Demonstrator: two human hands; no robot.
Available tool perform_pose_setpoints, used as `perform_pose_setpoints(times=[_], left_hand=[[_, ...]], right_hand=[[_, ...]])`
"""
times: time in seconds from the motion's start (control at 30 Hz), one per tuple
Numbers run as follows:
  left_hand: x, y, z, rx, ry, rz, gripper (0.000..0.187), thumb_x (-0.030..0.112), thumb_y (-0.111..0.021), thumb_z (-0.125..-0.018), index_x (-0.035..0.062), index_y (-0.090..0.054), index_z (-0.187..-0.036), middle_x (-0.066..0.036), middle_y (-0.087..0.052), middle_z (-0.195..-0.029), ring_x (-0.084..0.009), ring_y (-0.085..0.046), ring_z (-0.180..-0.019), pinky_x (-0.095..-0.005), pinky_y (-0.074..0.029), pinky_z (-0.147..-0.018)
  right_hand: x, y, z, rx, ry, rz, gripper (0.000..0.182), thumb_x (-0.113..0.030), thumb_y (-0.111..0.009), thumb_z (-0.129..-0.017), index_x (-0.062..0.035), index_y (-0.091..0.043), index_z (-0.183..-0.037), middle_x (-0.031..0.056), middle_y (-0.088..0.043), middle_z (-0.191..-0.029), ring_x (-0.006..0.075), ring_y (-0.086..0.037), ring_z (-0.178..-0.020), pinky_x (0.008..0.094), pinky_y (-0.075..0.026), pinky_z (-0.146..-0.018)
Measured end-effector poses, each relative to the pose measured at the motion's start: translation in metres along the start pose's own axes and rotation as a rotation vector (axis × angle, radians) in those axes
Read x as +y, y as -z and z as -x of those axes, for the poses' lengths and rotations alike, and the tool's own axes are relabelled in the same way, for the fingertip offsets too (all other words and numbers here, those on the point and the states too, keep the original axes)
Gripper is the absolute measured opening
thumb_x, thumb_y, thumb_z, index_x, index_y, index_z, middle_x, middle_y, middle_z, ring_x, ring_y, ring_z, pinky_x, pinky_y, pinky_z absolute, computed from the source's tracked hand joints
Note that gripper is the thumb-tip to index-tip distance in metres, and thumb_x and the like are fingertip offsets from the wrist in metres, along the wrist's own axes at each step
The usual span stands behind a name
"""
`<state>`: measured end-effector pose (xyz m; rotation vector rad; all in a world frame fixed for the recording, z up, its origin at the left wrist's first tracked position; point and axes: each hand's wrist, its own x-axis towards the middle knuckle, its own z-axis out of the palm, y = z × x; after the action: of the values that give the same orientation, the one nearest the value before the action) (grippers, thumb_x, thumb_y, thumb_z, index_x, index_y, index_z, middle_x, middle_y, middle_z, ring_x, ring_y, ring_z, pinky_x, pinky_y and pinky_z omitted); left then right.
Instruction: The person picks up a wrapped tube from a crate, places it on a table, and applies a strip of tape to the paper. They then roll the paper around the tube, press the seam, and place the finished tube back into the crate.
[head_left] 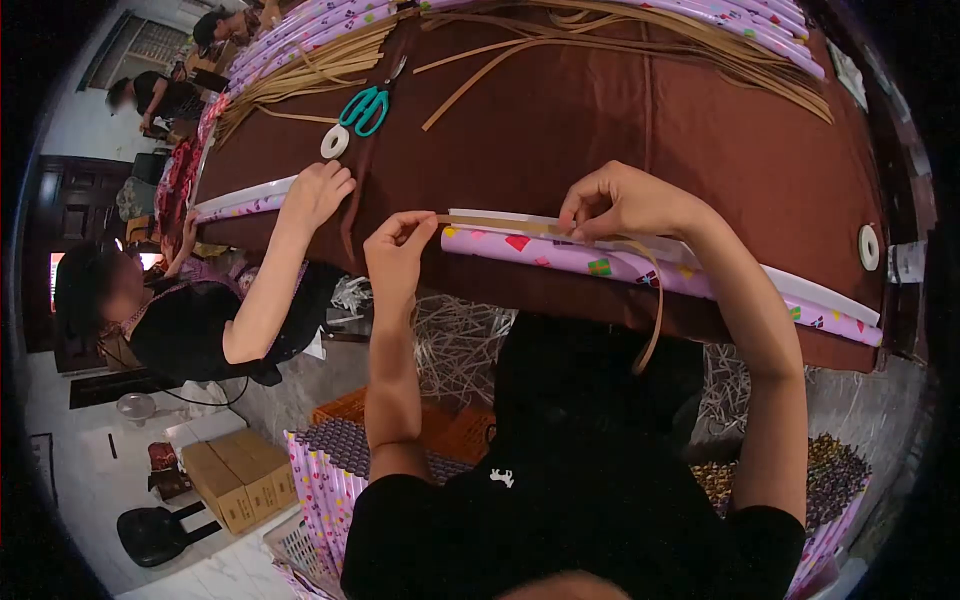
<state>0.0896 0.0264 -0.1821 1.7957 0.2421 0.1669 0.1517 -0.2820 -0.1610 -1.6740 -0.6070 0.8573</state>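
A roll of pink patterned wrapping paper lies across the near edge of the table, its white edge lifted behind it. Along that edge runs a narrow tan strip. My left hand pinches the strip's left end, just beyond the roll's end. Over the paper, my right hand is closed, thumb and fingertips on the strip farther along. The strip's loose tail loops over the roll and hangs below the table edge.
Bundled tan strips and more patterned rolls lie at the back. Teal-handled scissors and a white tape roll are left, near a co-worker's hand. Another tape roll is right. Cardboard boxes stand on the floor.
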Motion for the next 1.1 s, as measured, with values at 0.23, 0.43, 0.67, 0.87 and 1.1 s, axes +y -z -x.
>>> perform_pose_setpoints(times=[0.23,0.43,0.67,0.87,1.1], left_hand=[[0.0,0.001,-0.009,-0.073,0.029,-0.183,0.01,0.006,-0.072,-0.084,-0.0025,-0.072,-0.09,0.0,-0.067,-0.078,-0.0034,-0.054,-0.069,-0.0188,-0.041,-0.063],[0.003,0.002,-0.018,-0.119,0.065,-0.288,0.01,0.007,-0.074,-0.081,-0.002,-0.072,-0.084,0.0,-0.065,-0.072,-0.0039,-0.053,-0.067,-0.0197,-0.04,-0.061],[0.004,-0.001,-0.024,-0.186,0.049,-0.375,0.01,0.009,-0.073,-0.082,0.0,-0.072,-0.085,0.0,-0.063,-0.072,-0.0063,-0.05,-0.064,-0.0243,-0.039,-0.061],[-0.003,0.001,-0.029,-0.209,-0.023,-0.423,0.011,0.009,-0.074,-0.08,-0.0019,-0.072,-0.083,-0.003,-0.065,-0.069,-0.0067,-0.054,-0.064,-0.0246,-0.042,-0.061],[-0.011,0.002,-0.035,-0.204,-0.043,-0.497,0.013,0.01,-0.076,-0.078,-0.0009,-0.072,-0.083,-0.003,-0.065,-0.066,-0.0054,-0.054,-0.061,-0.0235,-0.042,-0.056]], right_hand=[[-0.002,-0.001,0.001,-0.003,0.022,0.07,0.014,-0.005,-0.071,-0.08,0.0011,-0.072,-0.092,0.0075,-0.071,-0.081,0.0113,-0.063,-0.074,0.0264,-0.05,-0.069],[0.001,-0.001,0.001,-0.003,0.022,0.114,0.016,-0.006,-0.071,-0.079,0.0023,-0.072,-0.094,0.0095,-0.072,-0.084,0.0135,-0.065,-0.076,0.028,-0.051,-0.073],[0.0,-0.001,0.0,0.013,0.026,0.197,0.014,-0.005,-0.07,-0.081,0.0025,-0.072,-0.093,0.0073,-0.07,-0.079,0.0099,-0.063,-0.072,0.0249,-0.051,-0.068],[0.012,-0.001,-0.005,0.042,0.079,0.304,0.015,-0.007,-0.069,-0.08,0.0027,-0.072,-0.091,0.0104,-0.071,-0.078,0.0125,-0.065,-0.07,0.0273,-0.051,-0.065],[0.009,-0.003,-0.003,0.056,0.056,0.32,0.016,-0.008,-0.07,-0.079,0.0019,-0.073,-0.09,0.0115,-0.071,-0.077,0.0155,-0.066,-0.07,0.0293,-0.052,-0.066]])
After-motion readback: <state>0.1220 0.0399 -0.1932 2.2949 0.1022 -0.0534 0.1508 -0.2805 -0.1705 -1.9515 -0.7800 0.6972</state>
